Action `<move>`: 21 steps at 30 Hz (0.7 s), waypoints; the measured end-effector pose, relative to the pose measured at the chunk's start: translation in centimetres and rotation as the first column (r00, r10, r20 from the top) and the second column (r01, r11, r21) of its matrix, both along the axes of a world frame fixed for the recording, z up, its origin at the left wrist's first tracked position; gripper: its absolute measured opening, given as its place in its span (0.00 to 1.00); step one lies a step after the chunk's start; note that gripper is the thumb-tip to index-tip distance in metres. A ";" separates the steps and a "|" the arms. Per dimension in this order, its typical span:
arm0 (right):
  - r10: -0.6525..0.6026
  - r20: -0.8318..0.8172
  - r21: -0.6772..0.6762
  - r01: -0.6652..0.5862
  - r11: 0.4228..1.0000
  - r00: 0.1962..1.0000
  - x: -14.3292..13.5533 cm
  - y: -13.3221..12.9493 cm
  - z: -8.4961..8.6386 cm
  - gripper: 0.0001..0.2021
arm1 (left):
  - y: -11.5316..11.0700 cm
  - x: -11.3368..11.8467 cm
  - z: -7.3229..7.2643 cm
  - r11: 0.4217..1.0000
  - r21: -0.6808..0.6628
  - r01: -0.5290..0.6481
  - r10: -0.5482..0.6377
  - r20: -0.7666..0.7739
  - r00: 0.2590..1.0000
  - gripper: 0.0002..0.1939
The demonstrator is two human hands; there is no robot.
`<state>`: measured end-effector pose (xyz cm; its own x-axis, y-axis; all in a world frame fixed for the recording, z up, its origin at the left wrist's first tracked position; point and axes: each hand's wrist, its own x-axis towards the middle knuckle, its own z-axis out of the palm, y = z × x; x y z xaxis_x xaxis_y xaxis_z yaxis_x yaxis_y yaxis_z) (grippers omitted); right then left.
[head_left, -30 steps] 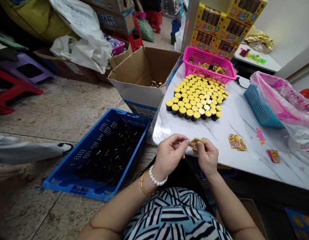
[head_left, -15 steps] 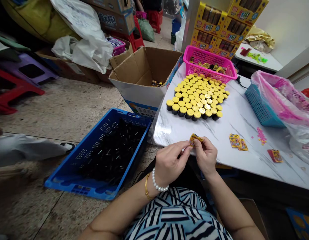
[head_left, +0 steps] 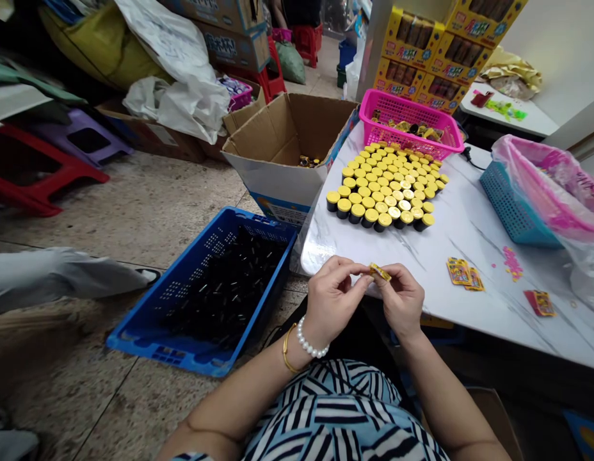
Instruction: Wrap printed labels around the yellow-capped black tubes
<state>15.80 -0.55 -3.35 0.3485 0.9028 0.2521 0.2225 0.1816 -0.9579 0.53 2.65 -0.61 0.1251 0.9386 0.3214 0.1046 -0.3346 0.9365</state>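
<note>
Over by the surface's point(head_left: 321, 246) near-left corner, the person's left grip point(head_left: 336, 298) and right grip point(head_left: 403, 298) both pinch a yellow packet point(head_left: 380, 272), yellow-lidded tubs point(head_left: 383, 191) massed toward the left edge.

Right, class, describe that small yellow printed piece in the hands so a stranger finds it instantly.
By the near edge of the white marbled table, find the bare left hand and right hand. They hold the small yellow printed piece; similar yellow cards lie unheld.

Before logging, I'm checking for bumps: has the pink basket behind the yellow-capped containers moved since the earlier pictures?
No; against the yellow-capped containers and the marble-patterned table, the pink basket keeps its place.
</note>
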 end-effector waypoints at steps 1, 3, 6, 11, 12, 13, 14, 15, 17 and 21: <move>0.000 -0.006 -0.003 0.000 1.000 1.000 0.0 0.0 -0.1 0.06 | 0.0 0.0 -0.1 1.000 -0.014 -0.019 0.019 0.012 1.000 0.07; -0.003 -0.010 -0.001 0.003 1.000 1.000 0.1 -0.1 -0.2 0.06 | 0.1 0.1 -0.1 0.998 -0.032 -0.047 0.048 0.031 0.998 0.09; 0.004 0.003 0.016 -0.004 1.000 1.000 0.1 -0.2 -0.2 0.05 | 0.2 0.1 0.1 1.000 -0.008 -0.022 0.022 0.027 0.999 0.06; 0.020 0.065 0.033 -0.022 0.999 0.998 0.2 -0.3 0.1 0.05 | 0.0 0.3 -0.5 0.999 -0.001 0.036 -0.036 0.014 0.999 0.04; 0.036 0.080 0.042 -0.039 0.998 0.996 0.3 -0.3 0.1 0.05 | 0.1 0.3 -0.7 0.999 -0.024 0.048 -0.048 0.017 0.999 0.05; 0.053 0.098 0.050 -0.058 0.997 0.994 0.3 -0.2 0.1 0.05 | 0.2 0.2 -0.9 0.996 -0.057 0.066 -0.064 0.023 0.998 0.06; 0.072 0.121 0.053 -0.079 0.995 0.990 0.3 -0.2 0.1 0.04 | 0.4 0.1 -1.0 0.991 -0.096 0.090 -0.087 0.036 0.996 0.07; 0.093 0.149 0.050 -0.102 0.994 0.984 0.3 -0.2 0.2 0.04 | 0.7 0.0 -1.1 0.983 -0.137 0.119 -0.112 0.057 0.992 0.08; 0.135 0.208 0.030 -0.145 0.989 0.969 0.3 -0.2 0.2 0.05 | 1.1 -0.4 -1.2 0.964 -0.204 0.170 -0.151 0.106 0.983 0.08; 0.200 0.287 -0.004 -0.207 0.978 0.937 0.5 0.0 1.0 0.05 | 1.4 -0.9 -0.8 0.939 -0.307 0.154 -0.106 0.167 0.980 0.09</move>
